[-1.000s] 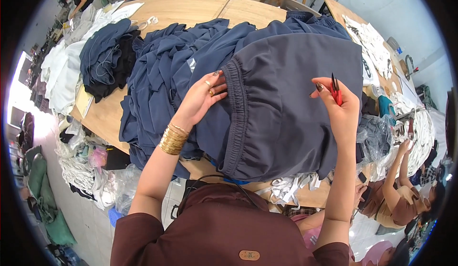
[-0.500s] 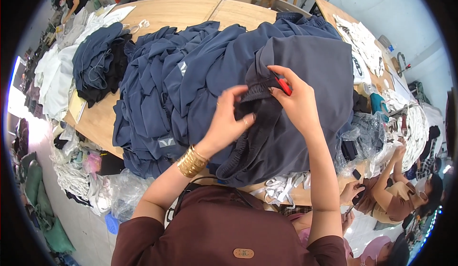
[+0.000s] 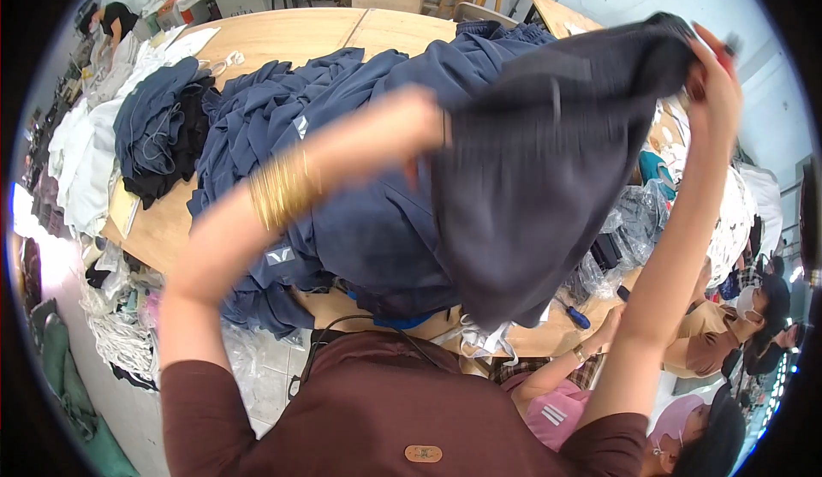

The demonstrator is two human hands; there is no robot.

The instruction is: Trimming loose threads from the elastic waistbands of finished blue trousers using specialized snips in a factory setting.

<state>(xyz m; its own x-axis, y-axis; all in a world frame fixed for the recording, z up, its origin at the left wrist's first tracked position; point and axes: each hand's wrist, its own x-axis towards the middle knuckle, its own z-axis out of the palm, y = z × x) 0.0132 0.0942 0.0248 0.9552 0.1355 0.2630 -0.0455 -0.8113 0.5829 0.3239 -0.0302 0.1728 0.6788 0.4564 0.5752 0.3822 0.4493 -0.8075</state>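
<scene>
A dark grey elastic-waist garment (image 3: 531,194), shorts or trousers, is held up between my hands with its waistband stretched wide and its cloth hanging below. My left hand (image 3: 418,122), blurred by motion, is closed on its left edge. Raised at the upper right, my right hand (image 3: 717,83) grips the other end. A small red-handled tool (image 3: 725,56) is also in that hand, mostly hidden by the fingers. Under and beside the garment spreads a pile of navy blue garments (image 3: 342,169), some with a pale patch.
Dark clothes (image 3: 163,126) and white cloth (image 3: 81,160) lie on the wooden table (image 3: 291,32) at left. Clear plastic bags (image 3: 642,220) and a blue-handled screwdriver (image 3: 576,314) are at right. Close by, a co-worker in a pink top (image 3: 556,404) reaches in at lower right.
The dark grey garment has been lifted off the pile and spread open. My right hand has moved up and right; my left has risen and grips the left edge.
</scene>
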